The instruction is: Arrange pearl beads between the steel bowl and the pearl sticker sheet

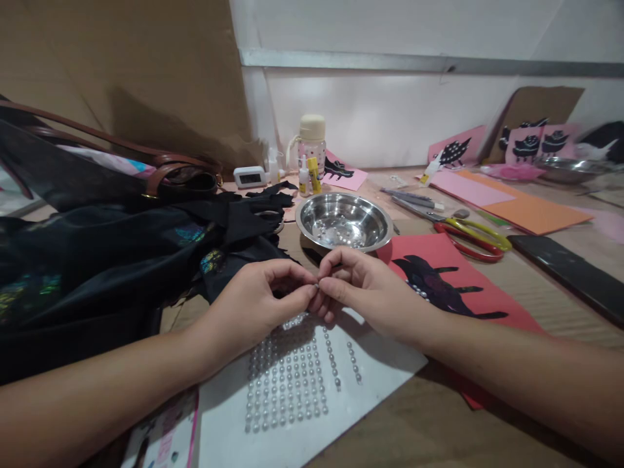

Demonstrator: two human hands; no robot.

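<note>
My left hand (258,296) and my right hand (363,289) meet fingertip to fingertip just above a white sheet (380,364) that carries rows of small stick-on pearl beads (287,377). Both hands are pinched together on a tiny pearl bead (316,286), barely visible between the fingertips. Right of my right hand lies a red card (439,250) with a black animal cut-out (446,289) that has a few beads along its chest. A steel bowl (312,221) holding several loose beads stands just beyond my hands.
A black bag with brown straps (97,260) fills the left side. Scissors with red and yellow handles (468,235), glue bottles (309,175), a small jar (312,140), orange and pink paper (526,208), a dark phone (570,273) and more cut-out cards (531,143) lie behind and to the right.
</note>
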